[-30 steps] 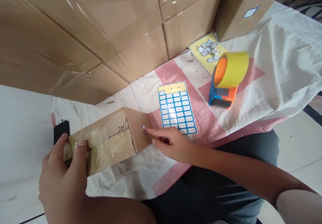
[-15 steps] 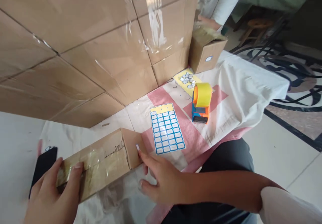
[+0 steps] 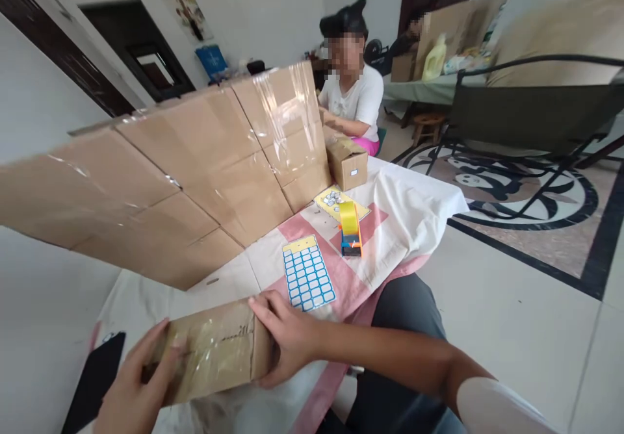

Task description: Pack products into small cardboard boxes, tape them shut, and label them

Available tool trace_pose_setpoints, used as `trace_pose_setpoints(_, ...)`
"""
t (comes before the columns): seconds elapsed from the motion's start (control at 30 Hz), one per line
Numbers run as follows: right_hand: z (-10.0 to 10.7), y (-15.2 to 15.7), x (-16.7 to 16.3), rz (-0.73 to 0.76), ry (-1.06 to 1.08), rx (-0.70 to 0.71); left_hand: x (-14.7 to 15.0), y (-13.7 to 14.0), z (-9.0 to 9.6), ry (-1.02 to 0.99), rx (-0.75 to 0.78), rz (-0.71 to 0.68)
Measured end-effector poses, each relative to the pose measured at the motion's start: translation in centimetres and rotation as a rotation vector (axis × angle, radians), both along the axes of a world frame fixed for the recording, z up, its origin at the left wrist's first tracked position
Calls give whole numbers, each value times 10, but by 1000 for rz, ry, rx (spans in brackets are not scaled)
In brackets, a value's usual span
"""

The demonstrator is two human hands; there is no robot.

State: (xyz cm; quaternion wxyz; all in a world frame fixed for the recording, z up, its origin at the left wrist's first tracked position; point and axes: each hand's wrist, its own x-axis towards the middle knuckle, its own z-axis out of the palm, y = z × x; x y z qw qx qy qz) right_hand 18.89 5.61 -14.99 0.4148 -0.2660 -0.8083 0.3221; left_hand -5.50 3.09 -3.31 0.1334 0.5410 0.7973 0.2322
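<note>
I watch the left hand (image 3: 134,382) grasp one end of a box (image 3: 212,353), the right hand (image 3: 292,335) the end nearest the label sheet (image 3: 309,275); the box is left of that sheet, on the near side. Right of the sheet stands a tape gun (image 3: 350,226); beyond the sheet, a yellow card (image 3: 362,212), another box (image 3: 342,169) and a co-worker (image 3: 359,104).

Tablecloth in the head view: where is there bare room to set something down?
The widest bare stretch of tablecloth lies right of the tape dispenser, out to the far right corner, though wrinkled. A narrower strip, with one small scrap on it, runs between the cardboard wall and the held box. It's crowded where tape dispenser, yellow sheet and far carton bunch together.
</note>
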Motion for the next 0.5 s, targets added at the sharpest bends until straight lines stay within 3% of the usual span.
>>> trace_pose_setpoints(0.1,9,-13,22,-61,88,77,18,-23,-3,-244,90,-38)
trace_pose_setpoints(0.23,25,-65,89,-179,248,104,42,-36,-18,-377,147,-123)
trace_pose_setpoints(0.4,34,-143,199,-643,302,-122,53,-48,-40,-427,104,-200)
trace_pose_setpoints(0.5,51,-163,262,-938,220,-8,42,-66,-58,-468,131,-224)
